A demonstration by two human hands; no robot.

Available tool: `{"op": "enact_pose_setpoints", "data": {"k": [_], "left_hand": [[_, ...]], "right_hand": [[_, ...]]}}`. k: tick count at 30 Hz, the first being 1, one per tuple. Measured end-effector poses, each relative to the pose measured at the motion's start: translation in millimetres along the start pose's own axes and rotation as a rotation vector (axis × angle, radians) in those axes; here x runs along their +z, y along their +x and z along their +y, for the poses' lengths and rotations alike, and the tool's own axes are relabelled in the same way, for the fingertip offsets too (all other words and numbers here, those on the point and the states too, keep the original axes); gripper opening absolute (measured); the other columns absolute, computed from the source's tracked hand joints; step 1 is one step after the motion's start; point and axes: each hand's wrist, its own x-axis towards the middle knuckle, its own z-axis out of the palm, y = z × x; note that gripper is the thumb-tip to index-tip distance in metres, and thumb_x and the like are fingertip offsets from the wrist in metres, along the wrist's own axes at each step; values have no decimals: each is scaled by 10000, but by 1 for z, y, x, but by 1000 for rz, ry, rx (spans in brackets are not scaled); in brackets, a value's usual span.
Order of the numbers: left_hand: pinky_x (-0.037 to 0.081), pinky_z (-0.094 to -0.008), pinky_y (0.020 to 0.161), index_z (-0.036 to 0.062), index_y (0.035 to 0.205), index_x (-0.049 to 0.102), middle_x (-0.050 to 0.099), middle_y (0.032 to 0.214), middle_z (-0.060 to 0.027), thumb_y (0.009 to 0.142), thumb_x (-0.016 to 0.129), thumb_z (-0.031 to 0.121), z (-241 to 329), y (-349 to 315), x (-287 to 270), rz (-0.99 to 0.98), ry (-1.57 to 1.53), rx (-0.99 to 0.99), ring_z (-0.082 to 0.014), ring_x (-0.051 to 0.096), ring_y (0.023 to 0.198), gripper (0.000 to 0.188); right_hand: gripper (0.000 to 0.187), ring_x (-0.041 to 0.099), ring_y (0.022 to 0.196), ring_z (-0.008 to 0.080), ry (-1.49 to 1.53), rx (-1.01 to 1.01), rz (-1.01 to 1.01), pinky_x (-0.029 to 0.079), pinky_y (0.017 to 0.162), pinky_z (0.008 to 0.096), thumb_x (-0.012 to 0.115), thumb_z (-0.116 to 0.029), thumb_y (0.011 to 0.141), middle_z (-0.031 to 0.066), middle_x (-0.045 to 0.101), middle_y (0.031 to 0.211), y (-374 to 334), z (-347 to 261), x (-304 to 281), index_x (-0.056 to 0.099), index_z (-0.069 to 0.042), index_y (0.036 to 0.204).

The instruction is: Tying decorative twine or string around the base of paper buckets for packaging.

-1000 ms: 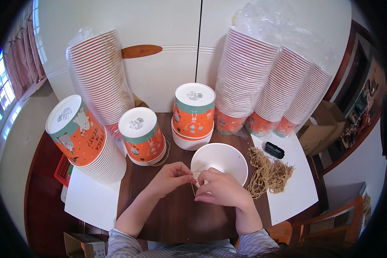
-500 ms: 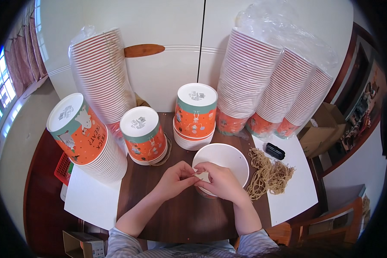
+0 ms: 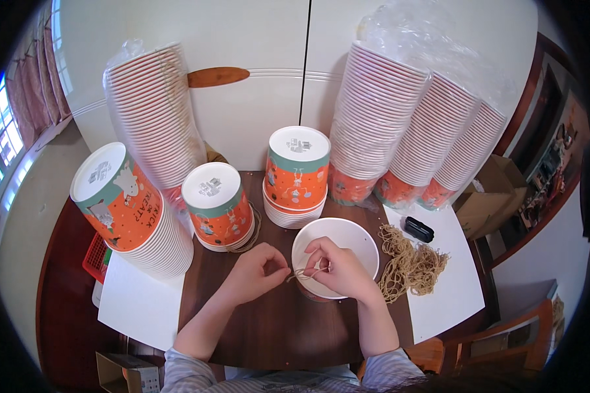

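"Twine: lying which way?"
"Pinched in the right hand, nearer than the left hand, running roughly nine to three by the eight-o'clock rim of the white bucket."
"Left's hold?"
"Impossible to tell. Beyond, at three o'clock, tangled cord heap."
"Different from half a second ago?"
"Wider gap between hands, loop now visible."
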Motion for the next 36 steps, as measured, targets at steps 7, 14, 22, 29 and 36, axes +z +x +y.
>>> {"op": "enact_pose_setpoints", "data": {"k": [7,14,22,29,36], "left_hand": [[468,-327,608,106,759,616,559,716,-25,694,669,238,15,-9,10,-3,489,135,-206,560,688,157],[464,-341,556,126,760,618,551,612,-26,698,645,203,8,-7,20,56,520,177,-203,573,626,103],[461,-335,548,114,772,615,558,632,-43,693,625,130,11,-6,15,144,553,206,-221,569,624,81],[478,-316,600,68,814,626,585,696,-93,684,632,53,9,-3,15,108,248,251,-231,587,661,131],[488,-247,620,24,869,636,628,767,-88,742,606,39,7,-1,12,-21,9,99,-146,621,689,132]], "right_hand": [[308,541,644,48,169,5,-31,409,551,185,600,29,724,2,606,757,0,8,-2,459,-54,984],[289,532,650,28,189,-9,-38,404,549,177,601,18,732,-12,593,760,0,11,-1,464,-58,975],[274,517,662,27,151,0,-64,402,554,186,612,-7,741,-25,585,761,0,6,-3,470,-65,969],[276,539,697,32,211,11,-59,411,572,186,628,-24,745,-31,581,760,-1,7,-2,473,-69,968],[224,545,706,37,215,0,-61,423,593,182,618,-12,747,-30,575,754,-1,6,-3,483,-63,918]]}}
